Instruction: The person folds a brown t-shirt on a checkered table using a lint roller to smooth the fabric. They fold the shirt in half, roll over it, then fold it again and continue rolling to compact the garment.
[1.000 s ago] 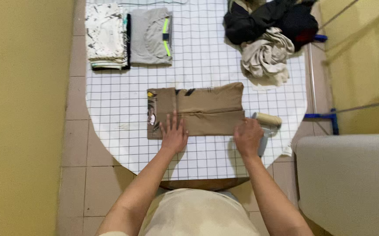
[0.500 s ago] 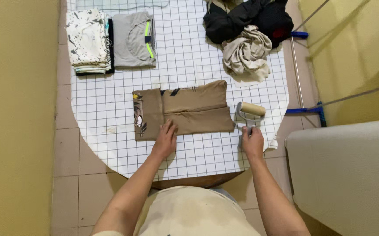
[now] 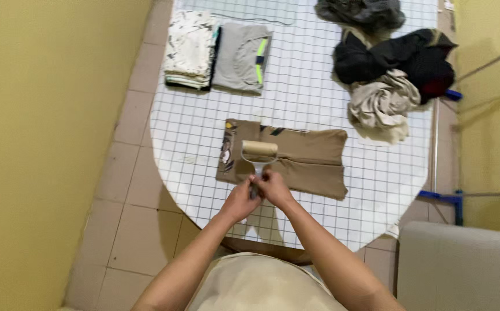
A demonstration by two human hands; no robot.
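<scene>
Lint roller [image 3: 259,151], lately beside the folded brown garment [image 3: 296,158] on the bench [image 3: 319,103], now rested on it; both hands [image 3: 261,187] gripped its handle.

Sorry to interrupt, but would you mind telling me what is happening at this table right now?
A person stands at a table covered in a white grid-patterned cloth. Both hands, the left hand and the right hand, grip the handle of a lint roller, whose roll lies on a folded brown shirt. Farther back sit two folded stacks, a patterned white stack and a grey shirt, plus a pile of unfolded dark and beige clothes.
</scene>
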